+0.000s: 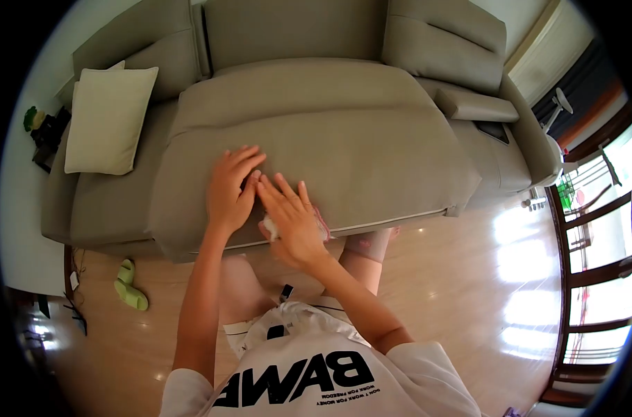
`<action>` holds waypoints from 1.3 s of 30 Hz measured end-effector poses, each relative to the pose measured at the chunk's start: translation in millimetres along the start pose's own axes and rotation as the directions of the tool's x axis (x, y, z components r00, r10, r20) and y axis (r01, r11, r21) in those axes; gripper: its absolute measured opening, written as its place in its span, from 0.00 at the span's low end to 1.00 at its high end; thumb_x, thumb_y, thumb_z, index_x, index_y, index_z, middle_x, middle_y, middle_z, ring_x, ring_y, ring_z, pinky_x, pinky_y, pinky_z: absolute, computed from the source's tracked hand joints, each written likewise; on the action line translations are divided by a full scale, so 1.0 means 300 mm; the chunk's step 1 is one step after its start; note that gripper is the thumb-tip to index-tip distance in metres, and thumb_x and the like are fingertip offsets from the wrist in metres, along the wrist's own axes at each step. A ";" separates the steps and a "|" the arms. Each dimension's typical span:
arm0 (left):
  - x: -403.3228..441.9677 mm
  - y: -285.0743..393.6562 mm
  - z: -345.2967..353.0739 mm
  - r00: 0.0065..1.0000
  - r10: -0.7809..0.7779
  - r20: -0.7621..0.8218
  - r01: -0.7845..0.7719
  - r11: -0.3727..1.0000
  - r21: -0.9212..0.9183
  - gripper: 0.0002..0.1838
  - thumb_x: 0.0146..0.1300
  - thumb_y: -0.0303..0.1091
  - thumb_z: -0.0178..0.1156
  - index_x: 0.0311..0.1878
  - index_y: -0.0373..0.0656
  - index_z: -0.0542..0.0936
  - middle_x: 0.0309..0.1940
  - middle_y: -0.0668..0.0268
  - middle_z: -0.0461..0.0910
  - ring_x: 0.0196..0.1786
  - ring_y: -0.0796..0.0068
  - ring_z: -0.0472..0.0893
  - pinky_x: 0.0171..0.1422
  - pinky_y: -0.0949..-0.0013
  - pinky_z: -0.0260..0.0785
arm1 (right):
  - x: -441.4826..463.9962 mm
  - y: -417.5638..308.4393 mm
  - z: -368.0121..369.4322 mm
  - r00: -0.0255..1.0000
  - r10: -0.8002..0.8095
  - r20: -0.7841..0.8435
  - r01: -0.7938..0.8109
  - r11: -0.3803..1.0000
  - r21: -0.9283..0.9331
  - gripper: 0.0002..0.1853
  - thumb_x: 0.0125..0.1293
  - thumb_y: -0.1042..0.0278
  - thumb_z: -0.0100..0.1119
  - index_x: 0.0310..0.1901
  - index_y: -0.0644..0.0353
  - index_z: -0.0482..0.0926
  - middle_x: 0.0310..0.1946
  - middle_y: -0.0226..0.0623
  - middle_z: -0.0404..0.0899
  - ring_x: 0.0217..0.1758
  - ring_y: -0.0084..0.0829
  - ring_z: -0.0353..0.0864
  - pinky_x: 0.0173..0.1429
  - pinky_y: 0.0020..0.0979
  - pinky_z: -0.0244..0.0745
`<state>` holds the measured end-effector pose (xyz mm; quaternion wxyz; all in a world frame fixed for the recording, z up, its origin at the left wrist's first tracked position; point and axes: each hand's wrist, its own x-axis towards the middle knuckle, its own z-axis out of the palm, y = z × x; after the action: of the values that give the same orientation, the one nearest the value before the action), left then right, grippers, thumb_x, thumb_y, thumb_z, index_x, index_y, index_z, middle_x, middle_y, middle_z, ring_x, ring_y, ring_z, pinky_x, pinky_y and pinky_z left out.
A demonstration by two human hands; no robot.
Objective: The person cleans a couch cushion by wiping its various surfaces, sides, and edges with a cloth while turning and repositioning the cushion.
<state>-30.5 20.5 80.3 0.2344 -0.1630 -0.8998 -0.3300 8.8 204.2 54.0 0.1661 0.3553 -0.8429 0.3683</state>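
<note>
The right hand [292, 221] lies palm down on a white and pink cloth [323, 224], near the front edge of the big grey-brown sofa [371, 149]; its fingers are straight and a bit apart, and they hide most of the cloth; the left hand [233, 191] has its fingers out too, just beside it (I can't tell if the two touch); pale pillows [111, 125] lean at the sofa's left end; green slippers [128, 292] sit on the floor [427, 306] near its front left corner.
</note>
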 end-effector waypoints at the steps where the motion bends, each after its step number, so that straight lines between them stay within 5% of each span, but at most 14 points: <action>1: -0.016 0.005 -0.024 1.000 -0.015 0.016 0.017 0.989 -0.147 0.18 0.78 0.39 0.55 0.63 0.43 0.83 0.67 0.57 0.80 0.73 0.56 0.76 0.85 0.47 0.52 | 0.004 0.006 -0.014 0.999 0.048 0.002 -0.047 0.975 0.216 0.36 0.75 0.62 0.58 0.81 0.63 0.60 0.82 0.44 0.62 0.87 0.48 0.52 0.88 0.56 0.39; 3: -0.066 0.086 -0.065 0.982 -0.146 0.120 0.188 0.826 -0.531 0.16 0.74 0.37 0.61 0.60 0.42 0.84 0.62 0.57 0.83 0.69 0.60 0.78 0.83 0.51 0.57 | -0.010 0.024 -0.096 0.988 0.147 0.052 -0.148 0.786 0.601 0.35 0.80 0.60 0.54 0.82 0.63 0.57 0.84 0.44 0.58 0.88 0.44 0.50 0.88 0.52 0.40; 4: -0.085 0.140 -0.070 0.964 -0.185 0.191 0.266 0.675 -0.688 0.15 0.72 0.35 0.64 0.58 0.41 0.85 0.59 0.58 0.84 0.68 0.62 0.80 0.82 0.53 0.59 | -0.009 0.014 -0.124 0.974 0.214 0.078 -0.192 0.586 0.787 0.35 0.82 0.59 0.52 0.83 0.62 0.55 0.84 0.44 0.55 0.89 0.42 0.49 0.88 0.50 0.41; 6: -0.113 0.261 -0.034 0.969 -0.164 0.185 0.247 0.637 -0.730 0.15 0.68 0.32 0.69 0.56 0.40 0.85 0.53 0.60 0.85 0.61 0.66 0.82 0.74 0.57 0.66 | -0.011 -0.011 -0.184 0.929 0.325 0.179 -0.215 0.078 0.974 0.35 0.85 0.56 0.48 0.84 0.61 0.51 0.86 0.44 0.50 0.89 0.39 0.47 0.88 0.44 0.43; 7: -0.116 0.292 -0.023 0.973 -0.152 0.175 0.232 0.617 -0.752 0.16 0.65 0.31 0.72 0.55 0.39 0.85 0.49 0.61 0.86 0.58 0.68 0.83 0.70 0.59 0.70 | -0.014 -0.007 -0.205 0.932 0.300 0.203 -0.248 0.120 0.961 0.36 0.86 0.54 0.46 0.86 0.57 0.47 0.87 0.44 0.45 0.89 0.38 0.46 0.87 0.38 0.46; 10: -0.109 0.296 -0.027 0.979 -0.012 0.205 0.141 0.766 -0.628 0.15 0.63 0.25 0.75 0.51 0.37 0.85 0.48 0.66 0.83 0.51 0.75 0.80 0.58 0.70 0.71 | -0.032 -0.053 -0.270 0.883 0.380 0.274 -0.328 0.084 0.941 0.34 0.84 0.59 0.51 0.84 0.57 0.54 0.83 0.45 0.57 0.83 0.37 0.61 0.82 0.36 0.59; 13: -0.155 0.244 -0.013 0.955 -0.076 0.287 0.275 0.585 -0.763 0.14 0.59 0.24 0.76 0.47 0.37 0.84 0.40 0.68 0.83 0.44 0.77 0.80 0.52 0.69 0.75 | -0.110 -0.022 -0.308 0.849 0.362 0.385 -0.523 0.462 0.717 0.27 0.76 0.74 0.57 0.75 0.60 0.72 0.68 0.45 0.79 0.67 0.34 0.80 0.70 0.35 0.74; 16: -0.173 0.230 -0.037 0.906 -0.140 0.399 0.413 0.489 -0.768 0.11 0.60 0.20 0.73 0.44 0.38 0.83 0.38 0.69 0.82 0.43 0.79 0.80 0.50 0.71 0.74 | -0.140 -0.050 -0.365 0.713 0.508 0.482 -0.681 0.666 0.305 0.24 0.61 0.85 0.61 0.61 0.67 0.83 0.54 0.41 0.88 0.55 0.34 0.87 0.68 0.35 0.78; 19: -0.115 0.283 -0.083 0.937 -0.080 0.339 0.311 0.634 -0.708 0.12 0.59 0.14 0.67 0.45 0.39 0.84 0.37 0.68 0.83 0.41 0.77 0.80 0.48 0.71 0.74 | -0.127 -0.116 -0.435 0.823 0.522 0.225 -0.561 0.808 0.177 0.25 0.55 0.87 0.56 0.53 0.60 0.88 0.44 0.44 0.89 0.49 0.39 0.89 0.61 0.39 0.80; 21: -0.028 0.331 -0.113 0.989 0.091 0.118 0.025 0.678 -0.735 0.15 0.54 0.12 0.66 0.43 0.40 0.85 0.41 0.65 0.84 0.42 0.75 0.81 0.49 0.71 0.73 | -0.075 -0.138 -0.494 0.961 0.265 -0.082 -0.266 0.964 -0.010 0.25 0.55 0.87 0.57 0.53 0.58 0.89 0.46 0.42 0.90 0.52 0.40 0.89 0.68 0.46 0.77; 25: 0.061 0.401 -0.181 0.945 0.310 -0.106 -0.311 0.744 -0.591 0.18 0.48 0.11 0.64 0.40 0.43 0.86 0.43 0.66 0.85 0.43 0.69 0.82 0.49 0.68 0.73 | 0.002 -0.134 -0.533 0.918 -0.202 -0.341 0.061 0.923 -0.381 0.27 0.55 0.86 0.57 0.57 0.55 0.88 0.55 0.42 0.88 0.65 0.43 0.84 0.79 0.63 0.62; 29: -0.021 0.246 -0.070 0.919 0.393 0.044 -0.378 0.905 -0.193 0.16 0.47 0.14 0.65 0.37 0.45 0.86 0.40 0.70 0.82 0.48 0.65 0.80 0.57 0.59 0.74 | -0.074 0.001 -0.438 0.987 0.120 0.110 -0.054 0.879 -0.474 0.31 0.60 0.81 0.58 0.68 0.57 0.79 0.74 0.47 0.73 0.81 0.49 0.66 0.82 0.66 0.53; 35: -0.191 0.189 -0.001 0.928 0.353 0.116 -0.351 0.936 -0.036 0.08 0.49 0.21 0.64 0.32 0.44 0.84 0.39 0.69 0.79 0.52 0.63 0.78 0.68 0.51 0.70 | -0.135 0.034 -0.278 0.982 0.188 0.001 -0.183 0.957 -0.226 0.33 0.68 0.64 0.63 0.75 0.50 0.73 0.78 0.57 0.65 0.82 0.62 0.60 0.83 0.67 0.47; 39: -0.246 0.127 -0.084 0.949 0.289 0.123 -0.293 0.956 0.014 0.07 0.46 0.23 0.63 0.31 0.43 0.83 0.36 0.66 0.78 0.49 0.59 0.79 0.61 0.52 0.71 | -0.036 -0.067 -0.077 0.995 0.082 0.057 -0.050 0.903 -0.426 0.34 0.71 0.55 0.63 0.77 0.42 0.70 0.83 0.55 0.54 0.84 0.71 0.48 0.84 0.66 0.44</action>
<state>56.2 21.1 77.9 0.2288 -0.3097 -0.8835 -0.2668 31.3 216.9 73.9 0.1955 0.2954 -0.9199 0.1685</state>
